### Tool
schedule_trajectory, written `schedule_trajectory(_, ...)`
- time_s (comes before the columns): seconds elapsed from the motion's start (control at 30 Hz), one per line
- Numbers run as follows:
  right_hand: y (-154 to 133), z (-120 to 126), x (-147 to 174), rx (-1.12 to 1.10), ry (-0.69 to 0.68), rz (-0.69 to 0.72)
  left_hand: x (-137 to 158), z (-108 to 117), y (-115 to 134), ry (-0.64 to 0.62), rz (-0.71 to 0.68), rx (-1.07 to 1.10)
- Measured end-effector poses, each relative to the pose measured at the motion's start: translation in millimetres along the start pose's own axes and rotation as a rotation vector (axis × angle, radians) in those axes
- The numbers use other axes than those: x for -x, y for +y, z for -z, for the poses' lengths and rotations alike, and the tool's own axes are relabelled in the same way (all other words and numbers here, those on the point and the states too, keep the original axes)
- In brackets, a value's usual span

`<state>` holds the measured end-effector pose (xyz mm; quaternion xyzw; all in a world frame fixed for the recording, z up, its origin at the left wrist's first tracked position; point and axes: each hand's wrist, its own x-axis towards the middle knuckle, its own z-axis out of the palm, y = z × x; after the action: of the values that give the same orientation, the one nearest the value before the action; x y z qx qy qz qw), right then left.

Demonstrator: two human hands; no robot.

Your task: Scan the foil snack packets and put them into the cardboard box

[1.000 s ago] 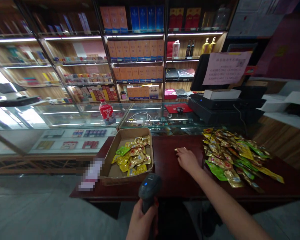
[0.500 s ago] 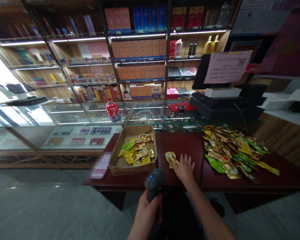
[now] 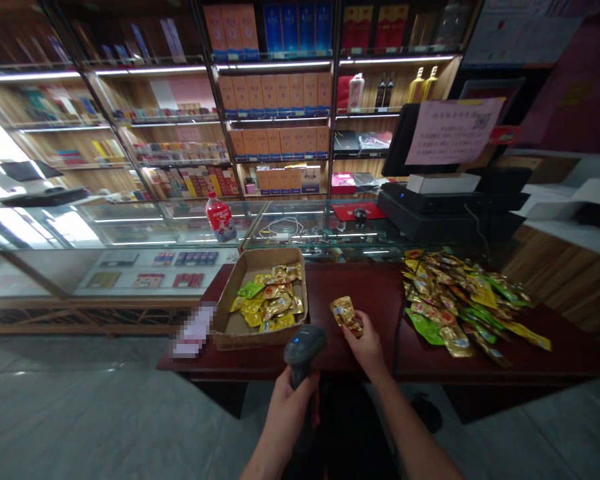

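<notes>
My left hand [image 3: 291, 400] is wrapped round the handle of a dark grey barcode scanner [image 3: 305, 343], whose head shows a small blue light. Between the thumb and fingers of my right hand [image 3: 365, 347] is a gold foil snack packet [image 3: 345, 312], at or just above the dark red table. To the left stands an open cardboard box [image 3: 221, 337] with several yellow, green and gold packets [image 3: 275, 307] inside. A large loose heap of similar packets [image 3: 455, 293] lies on the table to the right of my right hand.
A dark red table [image 3: 325, 283] carries all this, with a blurred paper [image 3: 194, 330] at its left edge. Behind it runs a glass counter [image 3: 300, 217] with a red-labelled bottle [image 3: 220, 217], a white cable [image 3: 283, 228] and a black monitor [image 3: 397, 140]. A thin dark cable crosses the table.
My right hand has closed from spread fingers to a grip on the gold packet, whose near end it now holds. The scanner stays in my left hand. The whole view has shifted slightly.
</notes>
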<state>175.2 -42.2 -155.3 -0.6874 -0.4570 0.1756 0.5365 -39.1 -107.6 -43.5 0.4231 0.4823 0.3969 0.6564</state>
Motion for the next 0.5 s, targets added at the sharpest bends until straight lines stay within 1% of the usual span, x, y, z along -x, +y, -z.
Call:
schedule_trajectory(0.17, 1, -2, 0, -0.018, 0.048, -0.03, 1, 0, -1, -0.021, -0.011, -0.009)
schedule_trajectory(0.3, 3, -1, 0, -0.06, 0.02, -0.026, 0, 0, -5, -0.052, -0.022, 0.005)
schedule_trajectory(0.5, 2, 0, 0, -0.088, -0.011, -0.008, -9, 0, -17, -0.061, -0.023, 0.016)
